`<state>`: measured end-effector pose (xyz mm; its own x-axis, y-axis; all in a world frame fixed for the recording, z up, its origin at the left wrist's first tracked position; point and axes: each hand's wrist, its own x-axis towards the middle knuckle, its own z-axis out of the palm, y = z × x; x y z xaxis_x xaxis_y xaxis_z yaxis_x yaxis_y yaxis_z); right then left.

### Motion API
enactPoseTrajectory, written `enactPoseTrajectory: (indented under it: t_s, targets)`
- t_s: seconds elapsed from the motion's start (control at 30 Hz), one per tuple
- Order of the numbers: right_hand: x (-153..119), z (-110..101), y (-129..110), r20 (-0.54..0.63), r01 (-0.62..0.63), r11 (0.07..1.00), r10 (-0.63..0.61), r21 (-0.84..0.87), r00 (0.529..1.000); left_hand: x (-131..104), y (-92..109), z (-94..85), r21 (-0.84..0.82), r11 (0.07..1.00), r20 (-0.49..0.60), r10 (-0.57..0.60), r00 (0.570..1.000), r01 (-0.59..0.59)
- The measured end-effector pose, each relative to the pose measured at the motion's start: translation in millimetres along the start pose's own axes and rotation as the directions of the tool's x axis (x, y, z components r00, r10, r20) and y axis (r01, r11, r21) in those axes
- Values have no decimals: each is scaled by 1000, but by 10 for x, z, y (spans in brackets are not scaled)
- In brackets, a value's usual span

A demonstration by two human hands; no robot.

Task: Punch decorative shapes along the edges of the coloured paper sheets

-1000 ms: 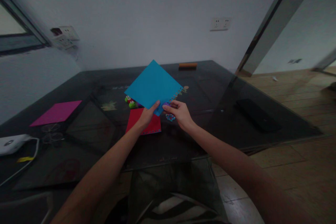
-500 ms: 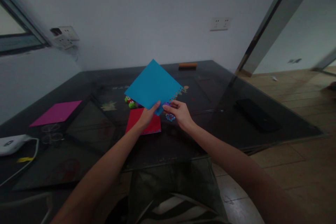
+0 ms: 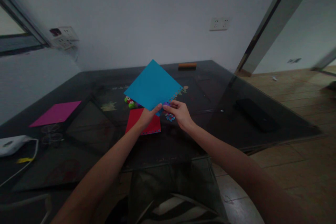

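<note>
From where I stand, the blue sheet (image 3: 153,85) is up off the tabletop (image 3: 168,148), one corner pointing towards the wall, a row of notches down its lower right edge. The left hand (image 3: 147,116) pinches it near the bottom corner, thumb lying on top; the fingers beneath are out of sight. The right hand (image 3: 181,112) has its fingers closed around a purple tool (image 3: 166,105) right at the notched edge, mostly covered by the grip.

Coloured bits (image 3: 170,117) lie in a little heap just below the right fingers. A red sheet (image 3: 154,125) rests partly under the left wrist, holes along its near side, and a green-and-red toy (image 3: 131,104) peeks out past the blue corner. Over to the left is a pink sheet (image 3: 56,112); well off to the right, a black case (image 3: 257,114); near the wall, a brown roll (image 3: 187,65).
</note>
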<state>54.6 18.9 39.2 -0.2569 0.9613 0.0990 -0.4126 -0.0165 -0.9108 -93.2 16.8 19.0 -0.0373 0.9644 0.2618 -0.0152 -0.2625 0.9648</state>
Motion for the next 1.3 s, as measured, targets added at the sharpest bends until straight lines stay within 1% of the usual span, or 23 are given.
enactPoseTrajectory:
  t_s: [0.1, 0.2, 0.3, 0.43, 0.6, 0.83, 1.07, 1.3]
  targets:
    - [-4, -9, -6, 11, 11, 999, -11, -38, 1000, -27, 76, 26, 94, 995, 16, 25, 1000, -27]
    - [-11, -7, -19, 12, 10, 999, -9, -47, 1000, -40, 107, 52, 107, 994, 30, 30, 999, -33]
    - [-14, 1, -23, 4, 7, 999, -7, -37, 1000, -40, 82, 66, 74, 996, 34, 41, 999, -43]
    - [-15, 5, -19, -1, 9, 1000, -9, -22, 1000, -47, 38, 79, 29, 999, 8, 44, 999, -44]
    - [-12, -4, -10, 2, 24, 999, -24, -29, 1000, -73, 55, 119, -32, 999, 3, 38, 999, -38]
    - [1, -15, 10, -19, 39, 997, -40, -66, 999, -81, 58, 188, -100, 995, -61, -7, 998, 0]
    - [2, -18, 12, -12, 50, 996, -50, -68, 999, -91, 47, 209, -197, 980, -28, -13, 1000, 7]
    - [7, -34, 21, -7, 65, 994, -66, -88, 998, -114, 121, 250, -244, 967, -4, -76, 997, 72]
